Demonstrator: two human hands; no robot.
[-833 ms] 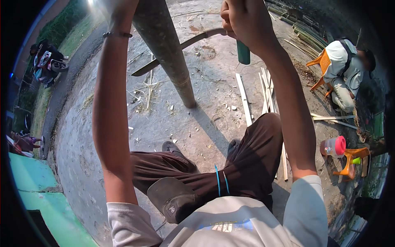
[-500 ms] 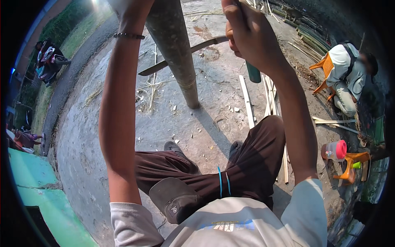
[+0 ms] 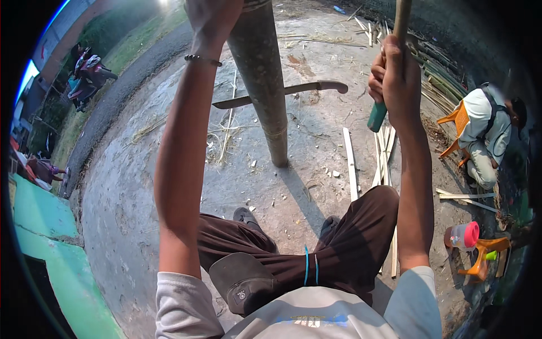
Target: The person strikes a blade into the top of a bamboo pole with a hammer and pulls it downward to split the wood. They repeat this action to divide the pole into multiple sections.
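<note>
A thick, dark bamboo pole (image 3: 261, 79) stands nearly upright on the concrete in front of me, leaning slightly. My left hand (image 3: 217, 17) is against its upper part; the picture's top edge cuts off its fingers, so its grip is hidden. Held off to the right of the pole, my right hand (image 3: 398, 79) is closed round the handle of a tool (image 3: 402, 20) with a tan shaft and a green butt end. The tool's head is out of view. Beyond the pole lies a long machete (image 3: 305, 88), its curved handle to the right and its middle hidden by the pole.
Pale split strips (image 3: 351, 164) lie right of the pole, with piled bamboo (image 3: 437, 73) farther back. At right, another person (image 3: 485, 135) sits on an orange chair (image 3: 460, 121). A pink-lidded jar (image 3: 466, 234) stands by an orange stool (image 3: 486, 251). A motorbike (image 3: 90, 73) is far left.
My right hand has moved right, away from the pole, and the tool's tan shaft now shows. The machete's handle has come into sight. The whole view has shifted slightly.
</note>
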